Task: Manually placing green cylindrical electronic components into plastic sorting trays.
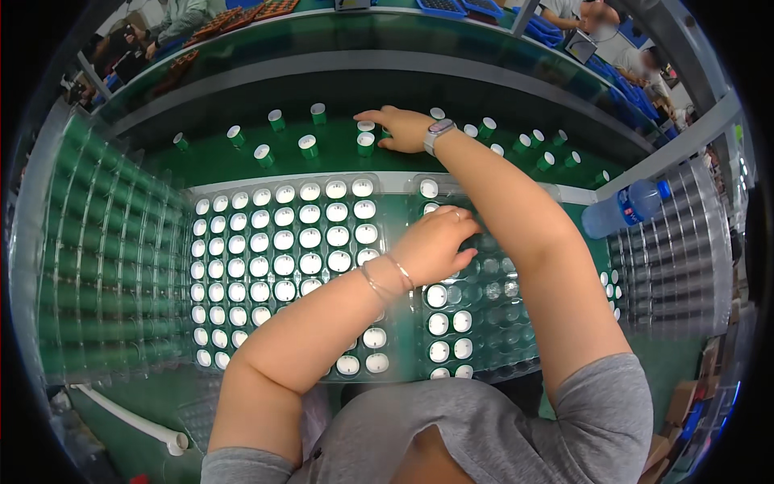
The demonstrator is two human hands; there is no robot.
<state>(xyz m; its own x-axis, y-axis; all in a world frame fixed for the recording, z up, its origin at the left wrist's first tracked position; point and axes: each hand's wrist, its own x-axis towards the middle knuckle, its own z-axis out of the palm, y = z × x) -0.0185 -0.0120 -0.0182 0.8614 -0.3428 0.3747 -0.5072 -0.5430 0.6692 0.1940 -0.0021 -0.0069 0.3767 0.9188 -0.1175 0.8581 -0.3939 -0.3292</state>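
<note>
Two compartment trays lie side by side at the workbench's (pixel 242 165) near edge: the left tray (pixel 211 194) almost full of capped cups (pixel 310 239), the right tray (pixel 516 339) mostly empty. Loose cups (pixel 307 146) stand behind them. A water bottle (pixel 625 207) lies right.

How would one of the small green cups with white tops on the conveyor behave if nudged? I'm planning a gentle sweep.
The small green cups stand upright and well apart on the green belt, so a nudge probably slides or tips one alone. They look taller than wide and round, so once tipped they would likely roll. The right hand reaches several with its fingers, suggesting they are light.
</note>
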